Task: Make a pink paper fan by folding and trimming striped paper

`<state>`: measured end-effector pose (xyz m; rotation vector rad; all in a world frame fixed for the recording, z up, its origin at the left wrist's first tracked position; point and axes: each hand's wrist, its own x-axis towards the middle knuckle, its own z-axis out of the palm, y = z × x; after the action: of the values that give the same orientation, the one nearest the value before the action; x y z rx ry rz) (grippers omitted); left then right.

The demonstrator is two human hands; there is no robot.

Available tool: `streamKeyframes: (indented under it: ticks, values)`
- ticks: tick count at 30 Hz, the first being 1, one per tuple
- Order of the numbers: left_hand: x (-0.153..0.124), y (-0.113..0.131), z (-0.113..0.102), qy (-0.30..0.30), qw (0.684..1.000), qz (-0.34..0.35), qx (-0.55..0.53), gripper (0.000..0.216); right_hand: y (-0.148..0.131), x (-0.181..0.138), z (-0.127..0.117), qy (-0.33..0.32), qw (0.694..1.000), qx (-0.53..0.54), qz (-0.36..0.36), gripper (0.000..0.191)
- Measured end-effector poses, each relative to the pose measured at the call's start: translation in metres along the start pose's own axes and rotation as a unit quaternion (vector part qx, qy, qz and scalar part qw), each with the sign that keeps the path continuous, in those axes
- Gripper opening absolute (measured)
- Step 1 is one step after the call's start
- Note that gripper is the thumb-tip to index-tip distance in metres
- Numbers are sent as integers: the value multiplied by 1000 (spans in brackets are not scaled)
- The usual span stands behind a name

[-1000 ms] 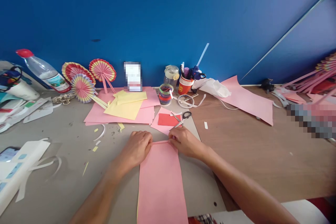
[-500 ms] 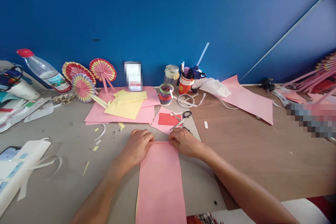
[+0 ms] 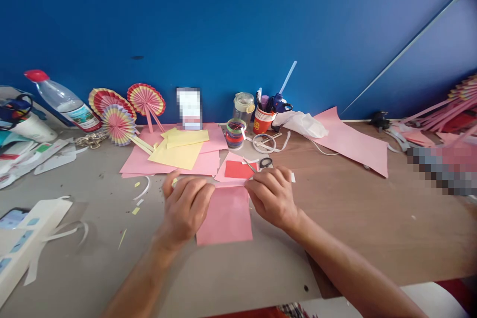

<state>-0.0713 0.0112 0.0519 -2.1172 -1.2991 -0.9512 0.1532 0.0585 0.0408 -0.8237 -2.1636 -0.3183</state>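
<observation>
Between my two hands is a pink paper sheet (image 3: 224, 216), its far edge raised off the table and its lower part hanging toward me. My left hand (image 3: 188, 203) pinches the far left corner, fingers closed. On the far right corner my right hand (image 3: 271, 196) is closed in the same way. Just beyond the sheet lie a red paper piece (image 3: 238, 169) and scissors (image 3: 265, 162), partly hidden by my right hand. A stack of pink sheets (image 3: 201, 163) with yellow paper (image 3: 179, 151) on top rests farther back.
Folded paper fans (image 3: 146, 99) lean against the blue wall beside a bottle (image 3: 70, 107). A phone (image 3: 189, 108), a jar of coloured bands (image 3: 235, 135) and a red paper cup (image 3: 263, 121) stand along the back. Paper scraps (image 3: 136, 210) are scattered at left.
Both hands have lifted the sheet's far edge up from the table. The sheet's near end, which ran past the bottom of the view, has drawn away from me.
</observation>
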Motion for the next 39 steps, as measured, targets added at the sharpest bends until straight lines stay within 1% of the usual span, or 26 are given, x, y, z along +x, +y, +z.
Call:
streamKeyframes:
  ticks: [1, 2, 3, 4, 5, 7, 10, 12, 13, 15, 16, 17, 19, 21, 22, 23, 24, 26, 27, 28, 30, 32, 33, 35, 37, 39]
  values:
    - [1, 4, -7, 51, 998, 19, 28, 22, -1, 2, -9, 48, 999, -14, -11, 15]
    - [2, 8, -13, 83, 995, 40, 49, 25, -2, 4, -16, 91, 995, -29, -23, 17]
    - [2, 11, -17, 104, 991, 57, 63, 26, -3, 5, -23, 121, 991, -43, -26, 20]
    - [2, 13, -20, 108, 989, 69, 69, 26, -3, 6, -27, 136, 989, -52, -27, 23]
    - [1, 14, -20, 99, 990, 72, 67, 26, -3, 6, -29, 142, 988, -54, -29, 24]
    - [0, 13, -15, 65, 995, 57, 42, 24, -1, 6, -27, 118, 992, -38, -34, 23]
    - [3, 7, -6, 29, 999, 22, 4, 23, 6, 9, -18, 38, 999, 0, -28, 15]
    - [14, 2, -3, 15, 1000, 9, 1, 19, 13, 19, -13, -11, 1000, 10, -9, 14]
    - [22, -1, -2, 9, 1000, 3, 3, 17, 18, 27, -12, -25, 1000, 11, -5, 15]
    - [43, -8, 0, 11, 1000, -12, 7, 15, 28, 49, -11, -28, 1000, 0, -15, 18]
    - [56, -13, 1, 9, 1000, -26, 16, 15, 34, 62, -11, -16, 999, -14, -25, 19]
    - [69, -18, 2, 21, 999, -35, 29, 16, 39, 76, -12, 5, 999, -35, -36, 21]
    - [93, -28, 1, 59, 996, -39, 62, 17, 47, 103, -15, 54, 993, -82, -60, 24]
    - [107, -33, -3, 109, 990, -36, 78, 17, 48, 118, -23, 120, 983, -118, -75, 22]
    - [109, -33, -7, 127, 988, -29, 80, 15, 46, 119, -29, 162, 975, -130, -81, 20]
    - [106, -31, -11, 150, 985, -18, 81, 12, 43, 116, -35, 186, 969, -137, -85, 17]
    - [100, -28, -15, 157, 984, -3, 86, 9, 38, 108, -40, 201, 965, -135, -96, 14]
    - [76, -17, -20, 159, 982, 24, 95, 10, 27, 80, -48, 189, 967, -127, -111, 10]
    - [60, -11, -20, 139, 985, 35, 95, 13, 21, 63, -49, 166, 972, -119, -118, 11]
    - [43, -5, -20, 103, 989, 56, 89, 15, 16, 44, -48, 135, 978, -106, -122, 14]
    - [9, 4, -16, 15, 994, 84, 69, 18, 6, 8, -40, 50, 989, -66, -121, 19]
    - [-22, 11, -11, -57, 994, 86, 34, 24, -3, -23, -28, -29, 994, -25, -103, 22]
    - [-34, 13, -8, -90, 993, 80, 14, 26, -7, -34, -21, -56, 994, -7, -92, 22]
    - [-51, 16, -5, -146, 987, 71, -22, 29, -13, -51, -10, -123, 989, 23, -75, 19]
    - [-60, 17, -2, -193, 978, 66, -41, 31, -17, -58, -3, -166, 984, 33, -54, 19]
    - [-62, 19, -1, -223, 972, 58, -50, 34, -20, -60, 1, -193, 980, 34, -39, 21]
